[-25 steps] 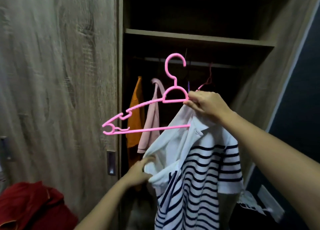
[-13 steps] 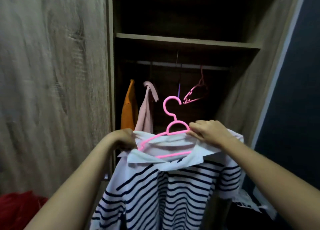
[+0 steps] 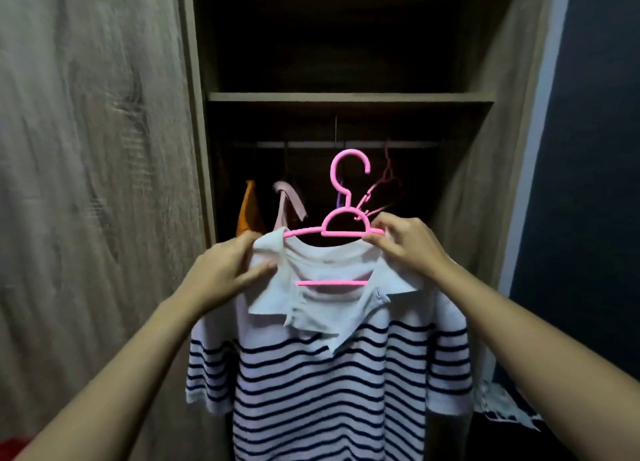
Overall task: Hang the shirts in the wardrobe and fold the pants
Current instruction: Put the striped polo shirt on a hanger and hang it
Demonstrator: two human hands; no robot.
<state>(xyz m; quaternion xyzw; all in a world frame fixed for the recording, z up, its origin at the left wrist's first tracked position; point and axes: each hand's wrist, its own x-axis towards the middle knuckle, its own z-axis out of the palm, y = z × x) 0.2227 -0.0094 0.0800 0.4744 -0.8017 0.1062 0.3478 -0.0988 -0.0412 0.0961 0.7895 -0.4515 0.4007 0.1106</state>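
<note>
A white shirt with dark stripes [image 3: 329, 384] hangs on a pink hanger [image 3: 348, 197] in front of the open wardrobe. Both shoulders of the shirt sit on the hanger arms. My left hand [image 3: 228, 270] pinches the left shoulder and collar of the shirt. My right hand [image 3: 405, 245] grips the right hanger arm together with the shirt's collar. The hanger's hook points up, just below the wardrobe rail [image 3: 346, 144], not touching it.
On the rail hang an orange garment [image 3: 250, 207], a pale pink garment [image 3: 289, 204] and an empty reddish hanger [image 3: 388, 183]. A shelf [image 3: 349, 97] runs above the rail. The wooden door [image 3: 93, 183] stands at the left. Red cloth [image 3: 10, 446] lies at the bottom left.
The shirt went from hanging by one side to sitting fully on the hanger. My left hand came up to the left shoulder. Hanger and shirt rose toward the rail.
</note>
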